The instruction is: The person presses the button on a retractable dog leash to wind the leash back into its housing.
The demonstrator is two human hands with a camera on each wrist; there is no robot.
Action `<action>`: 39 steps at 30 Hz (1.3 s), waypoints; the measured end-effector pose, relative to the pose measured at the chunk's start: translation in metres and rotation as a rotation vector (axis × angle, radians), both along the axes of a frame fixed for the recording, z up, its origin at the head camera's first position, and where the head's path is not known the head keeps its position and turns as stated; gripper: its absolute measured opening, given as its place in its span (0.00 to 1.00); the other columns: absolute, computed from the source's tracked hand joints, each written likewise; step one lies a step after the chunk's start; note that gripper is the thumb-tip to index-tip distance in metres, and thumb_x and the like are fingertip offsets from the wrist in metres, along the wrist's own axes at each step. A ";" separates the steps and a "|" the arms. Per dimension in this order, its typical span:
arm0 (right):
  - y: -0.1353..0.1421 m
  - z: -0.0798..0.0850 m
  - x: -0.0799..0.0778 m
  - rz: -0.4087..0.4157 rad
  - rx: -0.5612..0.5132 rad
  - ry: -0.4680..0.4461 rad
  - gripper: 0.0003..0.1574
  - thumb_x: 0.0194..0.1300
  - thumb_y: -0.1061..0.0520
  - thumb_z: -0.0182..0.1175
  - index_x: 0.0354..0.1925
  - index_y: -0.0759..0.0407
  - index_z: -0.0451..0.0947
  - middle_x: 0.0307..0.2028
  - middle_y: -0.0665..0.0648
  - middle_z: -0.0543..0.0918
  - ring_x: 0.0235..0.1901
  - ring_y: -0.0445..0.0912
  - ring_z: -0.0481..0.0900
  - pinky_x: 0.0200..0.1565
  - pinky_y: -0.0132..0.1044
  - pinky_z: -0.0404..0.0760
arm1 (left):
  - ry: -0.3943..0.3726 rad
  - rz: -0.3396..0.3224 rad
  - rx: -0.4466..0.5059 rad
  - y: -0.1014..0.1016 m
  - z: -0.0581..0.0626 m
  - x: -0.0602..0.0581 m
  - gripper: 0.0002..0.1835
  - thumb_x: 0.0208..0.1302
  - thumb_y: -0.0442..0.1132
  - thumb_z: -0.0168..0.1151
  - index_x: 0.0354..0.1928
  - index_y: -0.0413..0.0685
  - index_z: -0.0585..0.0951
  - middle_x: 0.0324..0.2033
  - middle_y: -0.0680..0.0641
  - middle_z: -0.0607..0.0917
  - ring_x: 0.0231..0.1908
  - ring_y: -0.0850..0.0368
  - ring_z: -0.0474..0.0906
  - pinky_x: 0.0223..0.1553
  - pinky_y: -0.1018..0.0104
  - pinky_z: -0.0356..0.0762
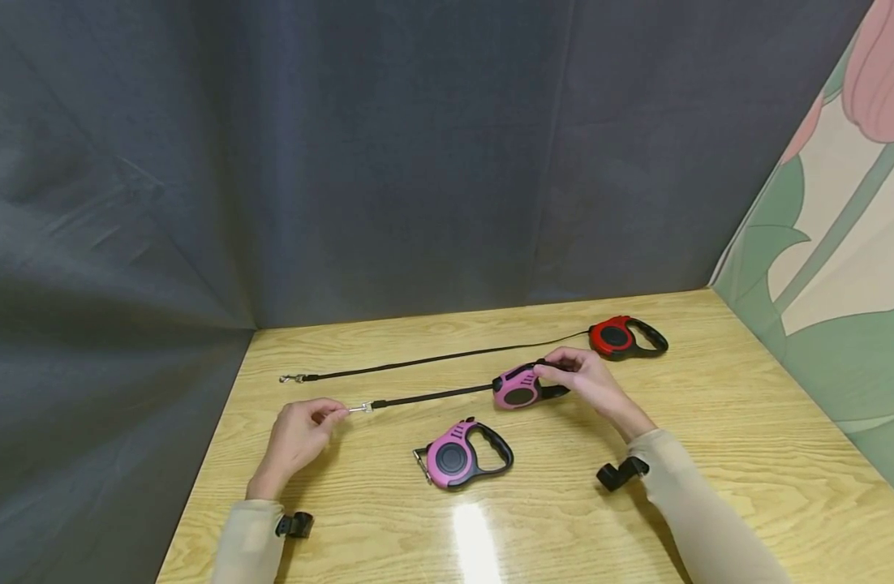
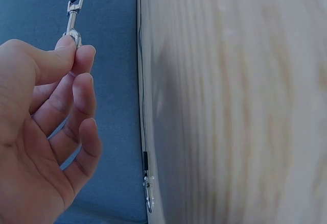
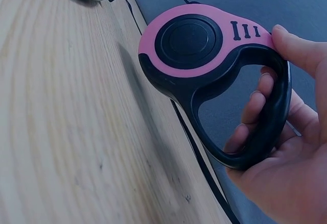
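Note:
My right hand (image 1: 582,378) holds a pink and black retractable dog leash (image 1: 517,388) by its handle; in the right wrist view the fingers wrap the black handle (image 3: 276,112), thumb on the pink casing. From it a black strap (image 1: 432,396) runs left, pulled straight. At the strap's end my left hand (image 1: 301,434) pinches the silver snap hook (image 2: 72,22) between thumb and forefinger, the other fingers loosely bent. Just in front of the strap, a second pink leash (image 1: 450,457) lies on the table with its hook beside the casing.
Toward the back of the wooden table (image 1: 710,422) lies a red and black leash (image 1: 613,336). Its cord (image 1: 447,357) stretches left to a metal hook (image 1: 292,378). A dark grey curtain (image 1: 418,162) stands behind and at the left; a flower-patterned panel (image 1: 841,284) is on the right.

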State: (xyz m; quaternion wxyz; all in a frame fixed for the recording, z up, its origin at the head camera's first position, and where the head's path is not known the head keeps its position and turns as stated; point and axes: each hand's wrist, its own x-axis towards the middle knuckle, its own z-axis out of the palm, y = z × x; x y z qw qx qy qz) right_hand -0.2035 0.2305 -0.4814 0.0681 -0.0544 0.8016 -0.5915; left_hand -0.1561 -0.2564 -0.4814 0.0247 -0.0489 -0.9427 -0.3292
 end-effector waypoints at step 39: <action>-0.017 0.003 0.001 0.026 -0.038 0.005 0.18 0.70 0.54 0.73 0.47 0.67 0.84 0.36 0.48 0.89 0.40 0.41 0.85 0.45 0.33 0.82 | -0.016 -0.024 0.022 0.017 -0.003 -0.002 0.04 0.73 0.43 0.71 0.43 0.59 0.93 0.36 0.56 0.93 0.30 0.63 0.81 0.33 0.67 0.76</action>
